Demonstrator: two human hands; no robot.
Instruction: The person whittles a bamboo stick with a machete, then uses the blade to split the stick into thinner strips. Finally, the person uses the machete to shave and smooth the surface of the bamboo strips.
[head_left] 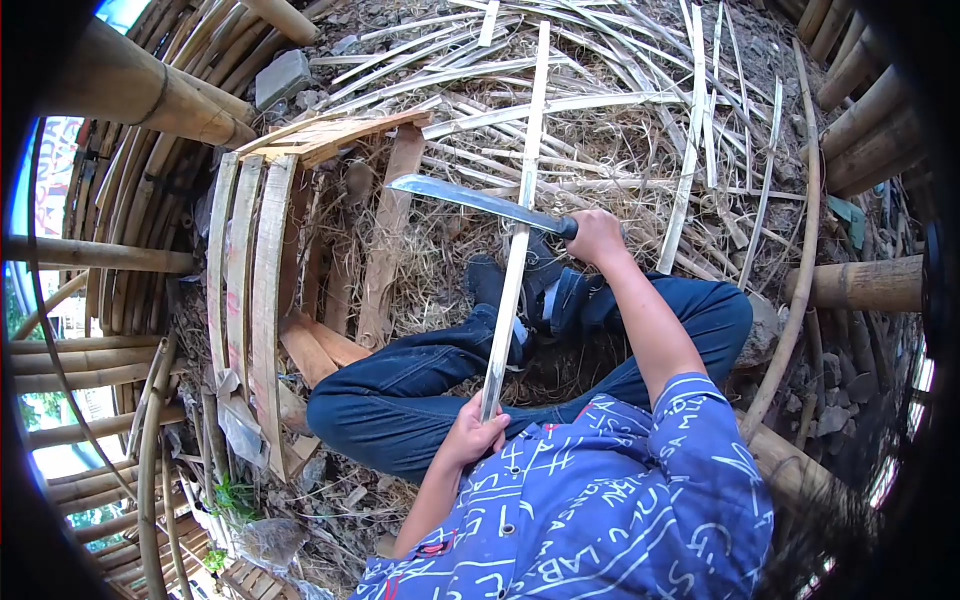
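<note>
My left hand (474, 432) is closed around the near end of a long, pale bamboo strip (514, 255), close to my lap. From there the strip runs up and away between my legs, over the ground. In my right hand (594, 238) is the dark handle of a machete (470, 199). Its blade points left and lies across the strip about midway along, seemingly touching it. My fingers wrap the handle, and their far side is partly hidden.
Many split bamboo strips (600, 105) and curly shavings litter the ground ahead. A slatted wooden crate (268, 300) stands at my left. Thick bamboo poles (130, 85) frame the left side, more poles (870, 285) the right. A concrete block (283, 79) lies at the upper left.
</note>
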